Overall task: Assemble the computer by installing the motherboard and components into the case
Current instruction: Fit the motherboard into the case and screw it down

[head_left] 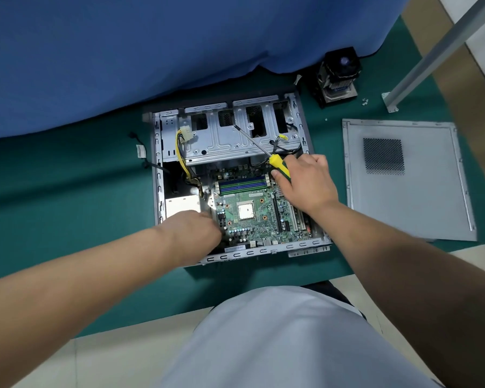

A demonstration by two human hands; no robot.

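A: Biggest first. What was down there?

B: Dark green table mat with a blue fabric drape hanging over its far side. On the mat lay the open grey steel computer case, on its side, long axis running away from the person, drive cage at the far end.

A: And to the right?

B: Flat grey metal side panel with a perforated vent patch, well apart from the case. Beyond it stood a black CPU cooler with finned heatsink, near the case's far right corner.

A: Motherboard?

B: Green rectangular motherboard sat flat inside the case, near half, memory slots toward the far end, pale square socket near the centre.

A: Hands?

B: Right hand had its fingers curled round the yellow-and-green handled screwdriver. Its steel shaft pointed up-left, away from the person, tip over the drive cage. Left hand was at the board's near left corner, knuckles up; fingers hidden under it, cannot tell whether they gripped anything.

A: Small stuff?

B: Yellow and black power cable bundle at the case's far left. A few small silver screws beside the cooler.
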